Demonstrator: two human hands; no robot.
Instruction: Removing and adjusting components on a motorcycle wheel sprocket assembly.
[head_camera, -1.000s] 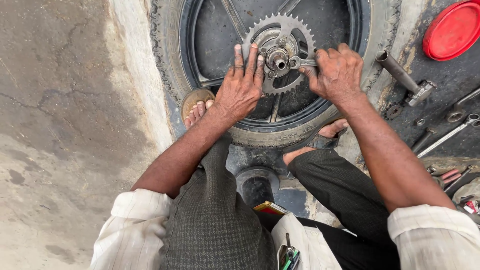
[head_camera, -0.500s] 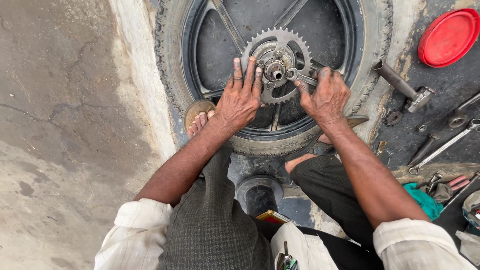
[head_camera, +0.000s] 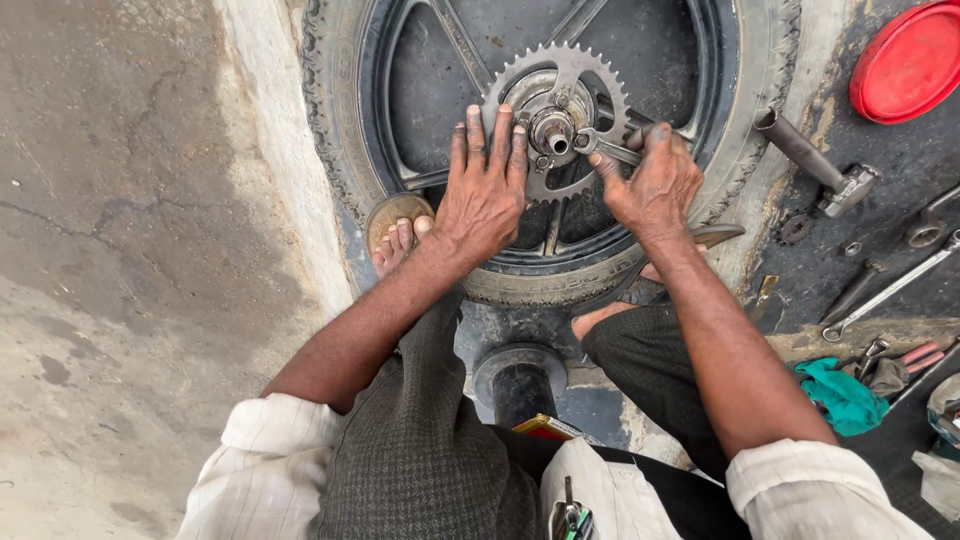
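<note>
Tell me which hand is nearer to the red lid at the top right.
Right. The right hand grips a wrench at the sprocket, on the side facing the red lid. The left hand lies flat on the sprocket's far side, farther from it.

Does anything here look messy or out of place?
Mostly the loose tools: a spanner, a hammer-like tool and small bits lie scattered on the grimy floor at right, beside a crumpled green rag. The wheel lies flat, steadied by bare toes.
</note>
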